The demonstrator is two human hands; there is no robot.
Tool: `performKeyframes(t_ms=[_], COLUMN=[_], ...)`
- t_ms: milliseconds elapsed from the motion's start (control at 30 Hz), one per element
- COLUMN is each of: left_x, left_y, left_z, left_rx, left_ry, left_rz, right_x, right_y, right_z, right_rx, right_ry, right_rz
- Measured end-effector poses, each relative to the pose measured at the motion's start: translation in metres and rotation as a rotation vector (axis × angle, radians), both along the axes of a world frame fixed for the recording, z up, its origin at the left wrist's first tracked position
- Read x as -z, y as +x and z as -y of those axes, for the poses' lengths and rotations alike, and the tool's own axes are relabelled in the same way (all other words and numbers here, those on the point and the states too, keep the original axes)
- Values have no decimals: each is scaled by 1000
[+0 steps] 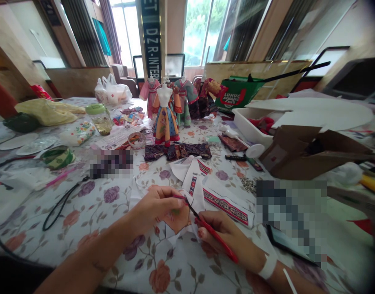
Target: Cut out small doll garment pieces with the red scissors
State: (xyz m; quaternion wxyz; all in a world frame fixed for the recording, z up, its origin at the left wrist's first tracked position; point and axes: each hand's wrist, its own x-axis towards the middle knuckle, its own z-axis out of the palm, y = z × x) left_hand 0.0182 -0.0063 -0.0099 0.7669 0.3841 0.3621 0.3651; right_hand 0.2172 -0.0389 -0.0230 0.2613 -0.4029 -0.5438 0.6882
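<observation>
Pinching a small peach-coloured piece of cloth against white fabric, the left hand kept its thumb and fingers together on it. The right hand was closed around a slim red-handled tool, its dark tip reaching the cloth's upper edge. A white band circled the right wrist.

Both hands worked well in front of the dressed miniature mannequin, which stood in a patterned gown on a floral tablecloth. Between the hands and the mannequin lay a white garment piece with an embroidered band, and a long embroidered trim strip sat just beside it. Dark paisley fabric lay directly before the mannequin. Other small costumes stood behind and beside it. To its right were a white plastic tray and a brown cardboard box.
</observation>
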Motion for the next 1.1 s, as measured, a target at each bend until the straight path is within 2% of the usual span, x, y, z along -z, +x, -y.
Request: performKeyframes(t_ms=[267,433,600,1100], left_x=[3,3,5,3], left_y=[0,0,-1,0], left_z=[0,0,0,0], left_rx=[48,11,46,44], left_ry=[23,12,32,63], left_rz=[95,56,65,34], right_x=[-3,0,5,4], right_y=[-1,0,2,1], right_z=[1,0,1,0], right_rx=[2,5,-7,19], right_ry=[-28,-1,6,-15], right_rz=[-13,16,23,2])
